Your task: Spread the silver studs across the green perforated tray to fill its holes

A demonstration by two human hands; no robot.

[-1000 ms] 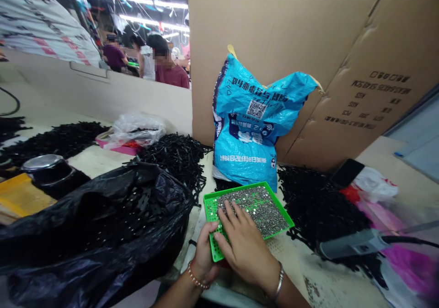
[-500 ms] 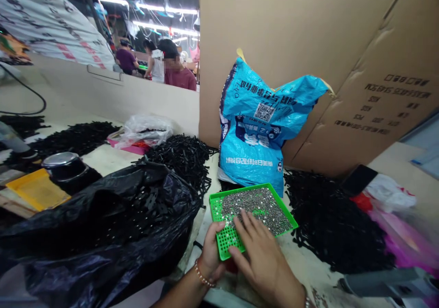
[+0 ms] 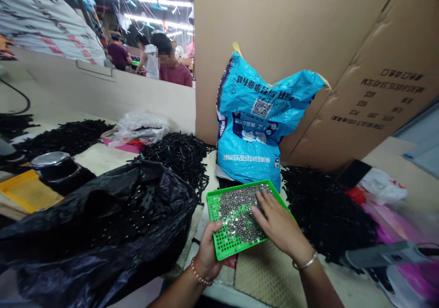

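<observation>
Green plastic tray (image 3: 211, 216) sits on the table (image 3: 106, 159), its near corner gripped by the left hand (image 3: 209, 248), while the open right hand (image 3: 281, 223) spreads across the silver studs (image 3: 238, 212) inside.

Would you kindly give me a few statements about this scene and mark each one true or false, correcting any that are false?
The left hand grips the near corner of the green perforated tray: true.
The right hand rests its fingers on the small silver pieces in the tray: true.
The beaded bracelet is on the right wrist: false, it is on the left wrist.
The blue woven sack lies flat: false, it stands upright against the cardboard sheet.
</observation>
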